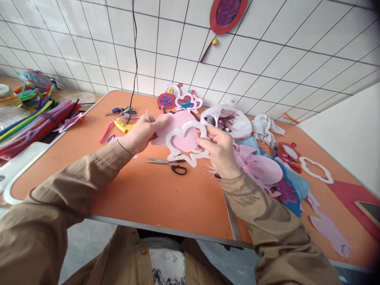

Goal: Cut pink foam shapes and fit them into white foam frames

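My left hand (pixel 145 132) pinches the left edge of a pink paper cutout (pixel 162 132) with a wavy outline, held above the table. In my right hand (pixel 218 146) is a white foam frame (pixel 170 140), heart-shaped at the top with star-like points below. The frame overlaps the front of the pink paper, which shows through its opening. Below them, a pair of scissors (pixel 178 169) with black handles lies partly spread on the orange table (pixel 154 198).
Pink paper scraps (pixel 258 168) and blue felt (pixel 293 198) lie to the right, near another white frame (pixel 316 170). A plastic bag (pixel 237 122) and finished ornaments (pixel 166 101) stand by the wall. At left are a yellow glue gun (pixel 123 126) and pipe cleaners (pixel 41 122).
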`<action>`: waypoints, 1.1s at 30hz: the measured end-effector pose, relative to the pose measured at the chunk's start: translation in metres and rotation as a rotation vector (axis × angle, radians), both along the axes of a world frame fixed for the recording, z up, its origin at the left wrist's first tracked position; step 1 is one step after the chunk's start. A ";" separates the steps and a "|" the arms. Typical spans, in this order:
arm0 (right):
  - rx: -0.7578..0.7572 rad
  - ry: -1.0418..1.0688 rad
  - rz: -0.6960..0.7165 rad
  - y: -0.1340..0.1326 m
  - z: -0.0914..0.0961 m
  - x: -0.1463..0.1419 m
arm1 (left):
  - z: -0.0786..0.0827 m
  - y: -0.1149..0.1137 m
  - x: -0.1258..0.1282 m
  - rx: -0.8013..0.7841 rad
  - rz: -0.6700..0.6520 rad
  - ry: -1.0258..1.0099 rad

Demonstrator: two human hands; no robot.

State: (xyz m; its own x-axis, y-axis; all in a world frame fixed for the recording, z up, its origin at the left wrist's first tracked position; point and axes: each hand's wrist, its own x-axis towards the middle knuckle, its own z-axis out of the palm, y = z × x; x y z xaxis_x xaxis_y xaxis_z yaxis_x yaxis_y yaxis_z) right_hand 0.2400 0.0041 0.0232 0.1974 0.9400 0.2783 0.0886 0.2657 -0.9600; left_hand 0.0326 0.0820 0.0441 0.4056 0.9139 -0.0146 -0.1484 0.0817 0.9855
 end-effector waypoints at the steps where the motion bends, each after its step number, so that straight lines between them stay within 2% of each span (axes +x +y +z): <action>1: -0.007 -0.011 -0.016 0.001 0.000 0.002 | 0.000 0.003 -0.001 0.017 0.059 -0.015; 4: -0.100 -0.097 0.034 0.006 -0.003 0.011 | 0.003 0.010 -0.003 0.038 0.208 -0.094; 7: -0.238 -0.288 0.178 0.014 -0.013 0.015 | 0.004 0.013 -0.003 -0.009 0.248 -0.203; 9: -0.209 -0.421 0.152 0.016 -0.019 0.012 | 0.003 0.012 0.000 -0.057 0.246 -0.280; 11: -0.090 -0.475 0.083 0.013 -0.023 0.004 | -0.001 0.008 0.006 -0.106 0.254 -0.355; 13: -0.024 -0.365 0.115 0.006 -0.026 -0.006 | -0.007 0.000 0.013 -0.139 0.256 -0.431; 15: -0.058 -0.109 0.200 -0.002 -0.027 -0.018 | -0.013 -0.011 0.022 -0.171 0.238 -0.479; 18: -0.139 0.215 0.191 -0.009 -0.030 -0.030 | -0.022 -0.029 0.030 -0.227 0.184 -0.458; 21: -0.169 0.302 0.076 -0.007 -0.031 -0.032 | -0.023 -0.039 0.028 -0.204 0.077 -0.373; 25: -0.214 0.143 0.093 -0.002 -0.024 -0.020 | -0.011 -0.032 0.014 -0.079 -0.058 -0.095; 29: -0.084 -0.182 0.022 -0.003 -0.015 -0.009 | 0.000 -0.015 0.003 0.101 -0.134 0.144; 31: -0.013 -0.186 0.019 -0.003 -0.013 -0.007 | -0.001 -0.011 0.002 0.119 -0.115 0.139; 33: 0.002 -0.084 0.046 -0.002 -0.015 -0.006 | -0.003 -0.009 0.003 0.110 -0.083 0.087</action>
